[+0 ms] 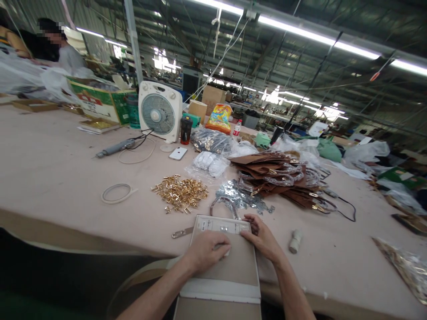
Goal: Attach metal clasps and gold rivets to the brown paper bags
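Observation:
Both my hands rest on a flat beige panel with a white frame (230,271) at the table's near edge. My left hand (207,250) lies curled on the panel, fingers bent over something small and pale that I cannot make out. My right hand (263,238) presses its bent fingers on the panel's top right part near the white strip (220,225). A wrapped curved handle (224,203) sticks out just beyond the panel. A metal tool (182,233) lies to its left. A heap of gold metal fittings (182,193) sits further out.
A stack of brown leather pieces (283,175) lies at right, silver parts (240,195) in front of it. A white fan (159,111), phone (178,153), dark cup (186,130), tape ring (116,193), small white cylinder (295,241) and boxes (100,102) stand around. Another person (63,49) works far left.

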Demonstrator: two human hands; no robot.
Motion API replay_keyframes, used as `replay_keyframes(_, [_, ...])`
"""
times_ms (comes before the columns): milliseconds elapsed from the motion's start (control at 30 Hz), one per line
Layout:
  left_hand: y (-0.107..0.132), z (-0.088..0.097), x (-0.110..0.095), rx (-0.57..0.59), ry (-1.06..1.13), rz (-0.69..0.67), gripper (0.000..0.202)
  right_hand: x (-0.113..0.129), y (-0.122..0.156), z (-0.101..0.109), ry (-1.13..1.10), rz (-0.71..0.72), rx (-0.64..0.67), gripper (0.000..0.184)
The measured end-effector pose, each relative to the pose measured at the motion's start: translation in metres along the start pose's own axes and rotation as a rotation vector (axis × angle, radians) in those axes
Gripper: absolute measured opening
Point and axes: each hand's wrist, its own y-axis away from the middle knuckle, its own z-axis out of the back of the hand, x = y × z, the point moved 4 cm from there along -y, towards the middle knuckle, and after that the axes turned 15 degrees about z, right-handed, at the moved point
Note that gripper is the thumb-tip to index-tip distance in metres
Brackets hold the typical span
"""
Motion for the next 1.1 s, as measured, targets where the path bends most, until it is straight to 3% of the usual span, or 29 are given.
replay_keyframes(367, [0.002, 0.003, 0.003, 0.082, 0.062, -0.007, 0.027, -0.017, -0.002, -0.009, 0.104, -0.008, -0.290, 0.050])
replay_keyframes(533, [0.001, 0.002, 0.012, 0.130, 0.001, 0.061, 0.078, -0.002, 0.007, -0.014, 0.222, 0.026, -0.393, 0.046])
replay_keyframes(633, [0.001, 0.000, 0.016, 0.162, 0.024, 0.061, 0.089, 0.027, 0.017, -0.013, 0.346, 0.136, -0.507, 0.038])
replay_keyframes(700, [0.001, 0.000, 0.018, 0.169, 0.028, 0.050, 0.092, 0.049, 0.025, -0.022, 0.365, 0.226, -0.476, 0.028])
replay_keyframes(833, [0.003, 0.002, 0.019, 0.163, -0.009, 0.026, 0.100, 0.069, 0.038, -0.057, 0.294, 0.302, -0.207, 0.023])
replay_keyframes(933, [0.006, 0.005, 0.016, 0.126, -0.020, 0.002, 0.099, 0.068, 0.045, -0.079, 0.326, 0.349, -0.096, 0.029])
replay_keyframes(1100, [0.008, 0.007, 0.013, 0.101, -0.020, -0.008, 0.094, 0.058, 0.049, -0.093, 0.328, 0.391, -0.094, 0.027])
